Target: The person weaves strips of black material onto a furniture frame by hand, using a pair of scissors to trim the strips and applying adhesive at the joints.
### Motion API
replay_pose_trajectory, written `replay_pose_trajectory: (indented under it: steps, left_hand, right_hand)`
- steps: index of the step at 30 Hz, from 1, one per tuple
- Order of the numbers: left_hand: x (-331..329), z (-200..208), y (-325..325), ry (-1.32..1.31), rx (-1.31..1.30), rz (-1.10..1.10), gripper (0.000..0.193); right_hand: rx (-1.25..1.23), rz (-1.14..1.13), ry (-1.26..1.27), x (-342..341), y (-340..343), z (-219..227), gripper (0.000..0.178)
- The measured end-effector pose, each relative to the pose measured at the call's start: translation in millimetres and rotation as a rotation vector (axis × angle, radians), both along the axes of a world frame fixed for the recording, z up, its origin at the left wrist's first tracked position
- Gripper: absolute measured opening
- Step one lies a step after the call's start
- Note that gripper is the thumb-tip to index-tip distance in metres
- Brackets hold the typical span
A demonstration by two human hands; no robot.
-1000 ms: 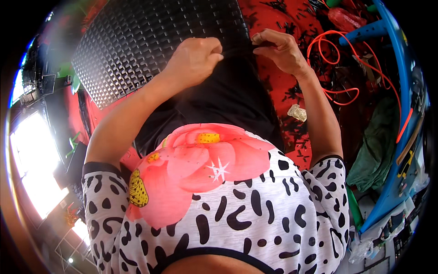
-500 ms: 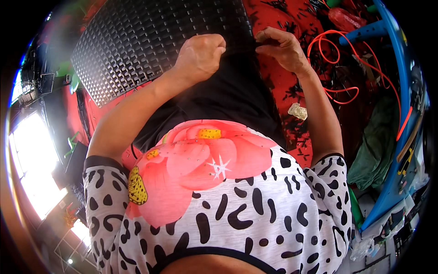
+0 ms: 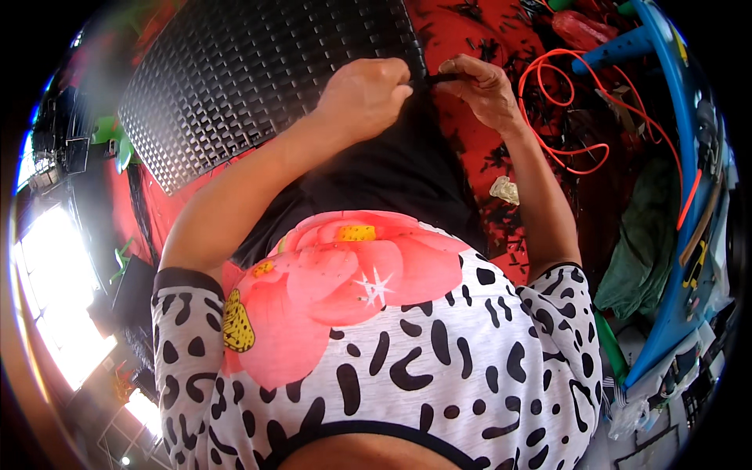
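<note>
A black woven panel [image 3: 251, 74] of glossy flat strips lies across my lap and reaches away to the far left. My left hand [image 3: 364, 98] is closed in a fist over the panel's right edge; what its fingers hold, if anything, is hidden. Just right of that edge, my right hand [image 3: 484, 90] pinches a short black strip [image 3: 443, 77] between thumb and fingers. The strip points left toward the panel's edge, close to my left hand. Whether it is joined to the weave cannot be made out.
Red floor covering [image 3: 462, 117] strewn with black strip scraps lies to the right. An orange hose [image 3: 564, 168] coils there, beside a crumpled pale wad [image 3: 504, 189]. Farther right stand a blue plastic stool-like piece [image 3: 677, 102] and green cloth [image 3: 638, 251].
My left hand has shifted right, nearer to my right hand. A black strip now shows plainly in the right hand's pinch. The view has shifted slightly.
</note>
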State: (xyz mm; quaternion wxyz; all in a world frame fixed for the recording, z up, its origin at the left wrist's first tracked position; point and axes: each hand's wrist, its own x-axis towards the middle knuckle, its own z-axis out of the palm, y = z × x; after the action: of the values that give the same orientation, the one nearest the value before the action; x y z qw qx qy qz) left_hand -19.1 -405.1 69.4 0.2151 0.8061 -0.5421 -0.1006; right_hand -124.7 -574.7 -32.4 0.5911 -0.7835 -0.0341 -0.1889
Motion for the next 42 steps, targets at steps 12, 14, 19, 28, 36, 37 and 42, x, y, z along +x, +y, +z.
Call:
replay_pose_trajectory:
  steps: [12, 14, 19, 28, 36, 37, 42]
  left_hand:
    - [0, -2, 15, 0.023, -0.040, -0.085, 0.011]
    - [-9, 3, 7, 0.106, -0.079, -0.057, 0.010]
    - [17, 10, 30, 0.127, 0.062, 0.032, 0.012]
    - [21, -6, 38, 0.087, -0.008, 0.039, 0.012]
    - [17, -3, 38, 0.183, -0.014, 0.034, 0.012]
    - [19, -6, 39, 0.128, -0.017, 0.004, 0.012]
    - [20, -7, 38, 0.051, -0.032, -0.001, 0.013]
  right_hand:
    - [-0.494, -0.089, -0.054, -4, 3, 31, 0.027]
    - [-0.393, -0.099, -0.022, -4, 1, 13, 0.018]
    - [0.498, -0.031, 0.072, -14, 2, -19, 0.019]
    - [-0.542, -0.046, -0.020, 3, 6, 46, 0.023]
    - [0.617, -0.092, 0.143, -24, -19, -1, 0.023]
    - [0.564, -0.137, 0.161, -21, -18, 12, 0.026]
    - [-0.785, -0.100, -0.034, 9, -1, 54, 0.020]
